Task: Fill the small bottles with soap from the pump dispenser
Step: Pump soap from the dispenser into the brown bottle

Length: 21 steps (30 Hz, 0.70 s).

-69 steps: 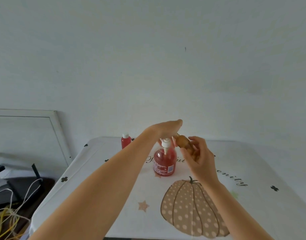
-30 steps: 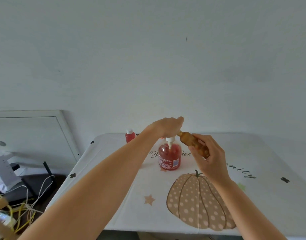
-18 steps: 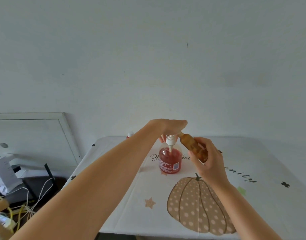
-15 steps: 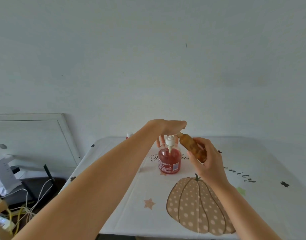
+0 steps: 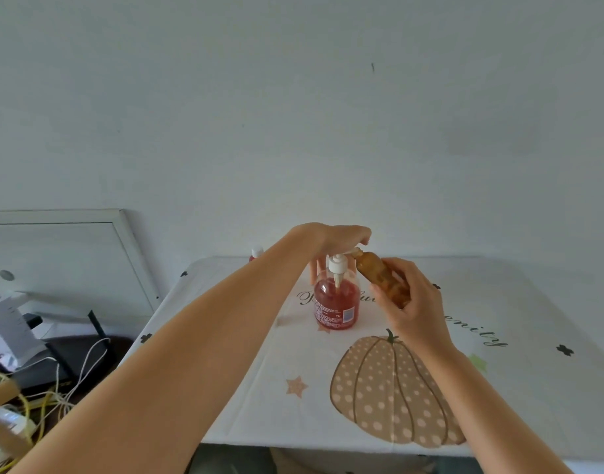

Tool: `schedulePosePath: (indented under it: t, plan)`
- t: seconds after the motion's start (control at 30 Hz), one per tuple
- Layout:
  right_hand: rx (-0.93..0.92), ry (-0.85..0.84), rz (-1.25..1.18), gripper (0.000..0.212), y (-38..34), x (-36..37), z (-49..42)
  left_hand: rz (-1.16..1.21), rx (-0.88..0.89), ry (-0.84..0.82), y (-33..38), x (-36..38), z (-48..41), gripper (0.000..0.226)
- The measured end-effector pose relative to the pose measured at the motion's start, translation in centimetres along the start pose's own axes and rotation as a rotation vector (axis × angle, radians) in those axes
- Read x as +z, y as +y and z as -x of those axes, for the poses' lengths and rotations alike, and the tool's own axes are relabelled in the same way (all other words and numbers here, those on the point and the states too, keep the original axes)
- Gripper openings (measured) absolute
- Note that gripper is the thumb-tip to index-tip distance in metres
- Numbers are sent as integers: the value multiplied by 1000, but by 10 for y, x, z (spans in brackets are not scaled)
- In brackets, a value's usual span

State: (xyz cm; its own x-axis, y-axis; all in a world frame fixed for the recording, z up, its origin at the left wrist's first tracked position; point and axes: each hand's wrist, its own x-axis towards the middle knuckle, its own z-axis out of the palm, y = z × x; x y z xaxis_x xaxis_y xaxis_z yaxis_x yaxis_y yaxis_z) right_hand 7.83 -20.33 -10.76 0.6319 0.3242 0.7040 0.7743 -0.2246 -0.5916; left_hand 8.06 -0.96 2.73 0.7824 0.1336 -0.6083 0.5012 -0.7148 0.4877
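Soap in the pump dispenser (image 5: 336, 302) is showing red through a clear, rounded body with a printed label. Its white pump head (image 5: 338, 263) is sitting directly under the left hand (image 5: 331, 237). That hand is lying palm down on the pump head with the fingers fairly flat, pressing rather than gripping. One finger is hanging down behind the dispenser's neck.

Just right of the left hand's fingertips, the small amber bottle (image 5: 382, 282) is tilting with its neck up against the pump's spout, and its body is slanting down into the right hand (image 5: 413, 302). The right hand is wrapping fingers and thumb round the lower part of this bottle, holding it in the air above the tablecloth (image 5: 533, 388). How full the translucent brown bottle is, I cannot tell.

Beyond the left wrist, a small red bottle (image 5: 256, 253) with a white cap is standing on the cloth, partly hidden by the forearm. Below the right wrist, a dotted pumpkin print (image 5: 379, 395) is showing on the cloth.
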Motion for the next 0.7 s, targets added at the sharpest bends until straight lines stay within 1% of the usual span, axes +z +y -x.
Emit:
schedulePosePath:
  t: [0.1, 0.17, 0.23, 0.37, 0.5, 0.53, 0.63, 0.7]
  plan:
    - [-5, 35, 28, 39, 0, -1, 0, 16, -60, -114, 4, -3, -1, 73]
    - [-14, 41, 33, 41, 0, -1, 0, 34, -73, -140, 5, -5, -2, 73]
    - [-23, 45, 37, 41, 0, -2, 0, 51, -73, -115, 5, -4, -4, 69]
    - [-24, 46, 57, 40, 1, 0, -1, 60, -23, -4, 3, -1, -2, 57]
    - [1, 23, 49, 40, 2, 1, 0, 36, 12, 55, 5, 3, 6, 32]
    - [5, 23, 46, 40, 2, 1, 0, 31, 11, 50, 5, 3, 6, 34]
    - [15, 23, 43, 40, 1, 1, -1, 26, -29, -20, 5, 0, 3, 55]
    - [18, 19, 29, 41, -1, 2, 0, 17, -36, -43, 6, -4, 4, 62]
